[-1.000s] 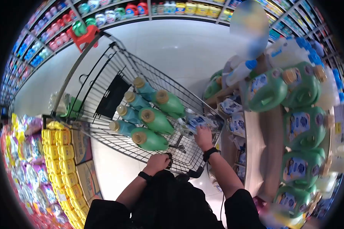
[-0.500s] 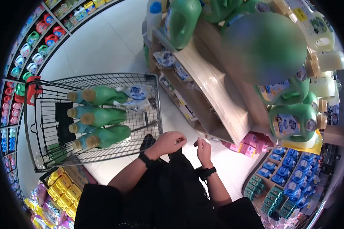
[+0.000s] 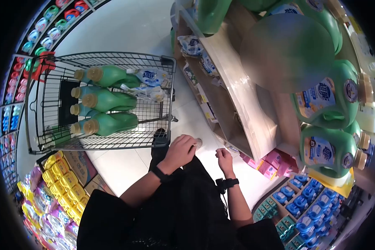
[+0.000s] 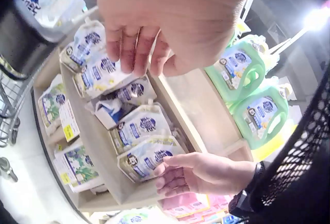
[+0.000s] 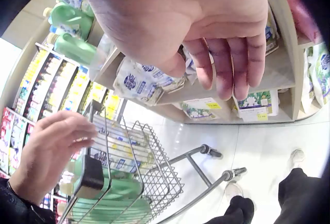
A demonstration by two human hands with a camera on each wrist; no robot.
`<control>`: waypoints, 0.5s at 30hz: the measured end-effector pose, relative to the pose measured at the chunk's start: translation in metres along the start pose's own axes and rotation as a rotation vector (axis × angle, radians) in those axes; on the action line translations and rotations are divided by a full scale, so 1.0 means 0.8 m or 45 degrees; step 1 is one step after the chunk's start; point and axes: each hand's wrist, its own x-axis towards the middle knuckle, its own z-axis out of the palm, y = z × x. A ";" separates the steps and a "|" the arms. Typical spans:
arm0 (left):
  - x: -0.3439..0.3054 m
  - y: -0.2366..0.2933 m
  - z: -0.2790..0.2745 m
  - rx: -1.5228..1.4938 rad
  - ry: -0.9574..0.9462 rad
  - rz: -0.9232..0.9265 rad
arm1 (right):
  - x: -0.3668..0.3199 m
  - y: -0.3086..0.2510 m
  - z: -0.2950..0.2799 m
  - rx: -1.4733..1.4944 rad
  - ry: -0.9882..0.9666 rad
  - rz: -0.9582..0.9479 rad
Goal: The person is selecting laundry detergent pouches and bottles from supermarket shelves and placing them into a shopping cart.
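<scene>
A wire shopping cart (image 3: pixel 112 54) stands at the left of the head view. It holds several green detergent bottles (image 3: pixel 108 100) and blue-and-white refill pouches (image 3: pixel 150 77). My left hand (image 3: pixel 181 150) hovers just right of the cart's near corner, fingers loosely curled and holding nothing. My right hand (image 3: pixel 224 157) hangs beside it, also empty with relaxed fingers. In the left wrist view, the right hand (image 4: pixel 196 175) is close to the refill pouches (image 4: pixel 139 126) lying on a wooden display shelf (image 4: pixel 206 110).
Big green detergent jugs (image 3: pixel 325 100) crowd the top of the wooden display at the right. Blue packs (image 3: pixel 304 212) fill a low shelf at the bottom right, and yellow packs (image 3: pixel 62 179) are stacked at the bottom left. White floor runs between cart and display.
A second ago my right hand rested on a pouch in the cart and my left hand gripped the cart's handle. Both hands have come off, and the view has swung towards the display shelf.
</scene>
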 end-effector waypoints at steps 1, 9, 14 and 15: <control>-0.009 0.003 -0.016 0.015 0.179 0.048 | 0.006 -0.006 0.006 -0.015 -0.123 -0.059; -0.121 -0.113 -0.078 0.790 0.693 -0.410 | 0.009 -0.163 0.124 0.041 -0.564 -0.522; -0.115 -0.131 -0.068 0.941 0.795 -0.391 | 0.004 -0.191 0.199 -0.214 -0.287 -0.549; -0.110 -0.129 -0.065 0.928 0.793 -0.428 | 0.005 -0.191 0.196 -0.223 -0.325 -0.528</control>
